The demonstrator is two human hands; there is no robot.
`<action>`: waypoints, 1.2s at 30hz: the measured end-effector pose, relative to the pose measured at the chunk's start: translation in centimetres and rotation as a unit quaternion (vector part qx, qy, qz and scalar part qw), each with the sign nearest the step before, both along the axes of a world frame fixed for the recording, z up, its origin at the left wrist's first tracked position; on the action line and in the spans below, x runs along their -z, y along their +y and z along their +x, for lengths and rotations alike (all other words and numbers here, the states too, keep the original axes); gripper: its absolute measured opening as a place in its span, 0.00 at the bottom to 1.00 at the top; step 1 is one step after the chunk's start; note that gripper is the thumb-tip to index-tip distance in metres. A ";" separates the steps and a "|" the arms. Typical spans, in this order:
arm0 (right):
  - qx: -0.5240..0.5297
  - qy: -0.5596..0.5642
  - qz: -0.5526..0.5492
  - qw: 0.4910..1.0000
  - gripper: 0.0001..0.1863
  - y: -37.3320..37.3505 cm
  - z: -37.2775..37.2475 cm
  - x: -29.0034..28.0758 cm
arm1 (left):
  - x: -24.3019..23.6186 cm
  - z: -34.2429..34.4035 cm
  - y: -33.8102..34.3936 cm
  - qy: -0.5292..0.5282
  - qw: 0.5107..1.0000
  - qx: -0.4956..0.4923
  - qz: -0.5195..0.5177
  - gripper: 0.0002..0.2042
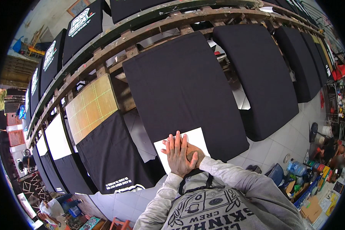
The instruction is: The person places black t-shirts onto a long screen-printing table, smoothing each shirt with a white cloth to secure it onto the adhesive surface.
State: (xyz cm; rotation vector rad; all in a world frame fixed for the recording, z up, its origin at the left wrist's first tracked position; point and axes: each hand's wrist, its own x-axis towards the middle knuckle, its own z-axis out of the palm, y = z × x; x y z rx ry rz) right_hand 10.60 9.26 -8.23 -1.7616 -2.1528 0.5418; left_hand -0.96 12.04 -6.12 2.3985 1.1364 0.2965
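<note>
white sheet under stacked hands

item: white sheet, thin, smooth, straight-edged; directly beneath both hands, at the near end of a black cloth. left hand: uppermost, flattened, fingers extended away from the wearer. right hand: crossed underneath, grip mostly covered, cannot tell. cloth: matte, lightly creased, rectangular, long axis running away, leaning left. sheet's far edge: rising rightward; long axis unclear, near end hidden.

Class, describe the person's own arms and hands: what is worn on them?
The left sleeve and right sleeve are long and light grey. The left hand and right hand wear no visible gloves.
</note>
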 end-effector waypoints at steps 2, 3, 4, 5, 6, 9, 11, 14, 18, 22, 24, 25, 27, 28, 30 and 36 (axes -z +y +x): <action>0.010 -0.003 0.004 1.000 0.40 0.0 0.6 0.0 | 0.0 0.3 0.2 -0.005 1.000 0.020 0.000 0.39; 0.012 -0.004 0.007 1.000 0.40 0.1 0.9 -0.2 | -0.1 0.3 1.4 -0.004 0.998 0.057 0.005 0.39; 0.015 -0.006 0.015 1.000 0.40 0.8 1.3 -0.1 | 0.1 0.4 3.8 -0.003 0.995 0.096 0.010 0.39; 0.019 -0.006 0.024 1.000 0.40 1.6 1.6 0.2 | 0.7 0.7 6.7 -0.032 0.993 0.114 0.017 0.40; 0.018 -0.001 0.036 0.999 0.40 2.5 1.6 0.3 | 1.2 0.8 9.5 -0.058 0.990 0.126 0.022 0.41; 0.034 -0.004 0.056 0.998 0.41 3.6 2.5 -0.1 | 1.9 2.5 14.4 -0.068 0.989 0.130 0.014 0.44; 0.049 -0.005 0.052 0.997 0.41 1.3 3.1 -0.2 | 1.3 2.8 9.0 -0.064 0.985 0.159 0.022 0.44; 0.065 0.004 0.035 0.997 0.41 -1.7 2.9 -0.4 | 0.4 3.2 -0.5 -0.012 0.982 0.187 -0.035 0.44; 0.100 -0.019 0.044 0.994 0.41 -0.8 6.1 0.3 | 1.1 10.5 5.4 -0.045 0.964 0.256 0.051 0.43; 0.095 -0.036 0.081 0.992 0.41 3.6 6.8 0.1 | 1.3 15.4 16.5 -0.036 0.955 0.253 0.148 0.41; 0.102 -0.029 0.074 0.992 0.41 2.1 6.0 0.3 | 1.9 14.0 14.6 -0.047 0.950 0.276 0.136 0.39; 0.125 -0.030 0.061 0.990 0.41 -0.2 6.6 0.6 | 1.5 13.7 10.6 -0.029 0.951 0.285 0.115 0.41; 0.153 -0.014 0.039 0.987 0.41 -4.3 5.6 0.4 | 2.3 10.4 3.4 -0.063 0.956 0.286 0.028 0.43; 0.156 -0.009 0.033 0.987 0.41 -5.5 5.2 0.3 | 2.1 9.9 0.0 -0.074 0.959 0.275 -0.004 0.42; 0.160 -0.008 0.030 0.987 0.42 -6.8 4.7 -0.3 | 1.3 12.1 -3.4 -0.088 0.956 0.278 -0.016 0.41; 0.156 -0.017 0.042 0.987 0.42 -7.1 2.5 -1.2 | 0.6 12.8 -2.3 -0.076 0.940 0.333 0.008 0.37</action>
